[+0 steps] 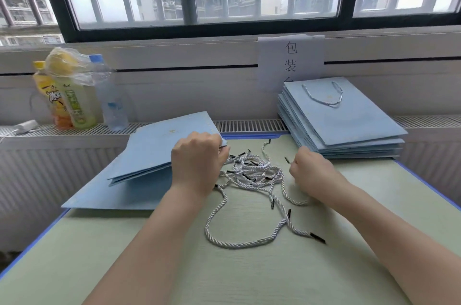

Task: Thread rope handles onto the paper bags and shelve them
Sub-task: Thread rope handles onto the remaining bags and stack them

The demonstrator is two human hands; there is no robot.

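Paper bag (149, 155) gripped at its edge by left hand (197, 157); right hand (311, 167) pinches a rope (287, 195).

left hand (197, 160) grips bag (159, 152) | right hand (311, 170) seemingly pinches rope (287, 195)

The counter (99, 254) is pale green with a faint wood grain and a blue rim. At its left edge lie light blue bags (139, 162), plain but for small yellowish specks. At its far right corner a stack (349, 130) of the same light blue carries a twisted white-and-grey handle (324, 97). The ropes (252, 175) at the middle are twisted white and grey with black tips. Beyond the far left corner stand bottles (72, 102): one yellow-orange, one light green, one clear with a blue cap. The sign (290, 60) is white with black characters. The window frame (189, 27) is black.
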